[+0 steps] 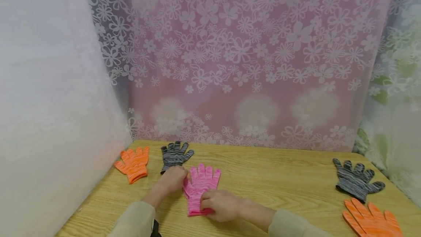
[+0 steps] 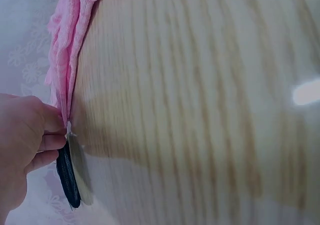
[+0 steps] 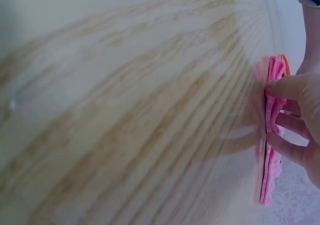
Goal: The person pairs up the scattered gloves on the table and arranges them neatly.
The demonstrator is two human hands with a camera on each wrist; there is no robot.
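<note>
A pink knit glove (image 1: 200, 185) lies flat on the wooden table, fingers pointing away and cuff toward me. My left hand (image 1: 172, 179) pinches the edge of the glove at its thumb, on the left side. In the left wrist view the fingertips (image 2: 52, 144) meet the narrow end of the pink cloth (image 2: 70, 50). My right hand (image 1: 223, 204) grips the lower right side near the cuff, its fingers bent. The right wrist view has thumb and fingertips (image 3: 282, 147) on the pink fabric (image 3: 272, 175). Just beyond my left hand lies a grey-black striped glove (image 1: 174, 154), its cuff partly hidden.
An orange glove (image 1: 134, 164) lies at the table's left edge. On the right are another grey-black glove (image 1: 355, 180) and another orange glove (image 1: 373, 220), cut off by the frame. A flowered curtain (image 1: 243, 65) hangs behind the table (image 1: 273, 178), with pale sheets on both sides.
</note>
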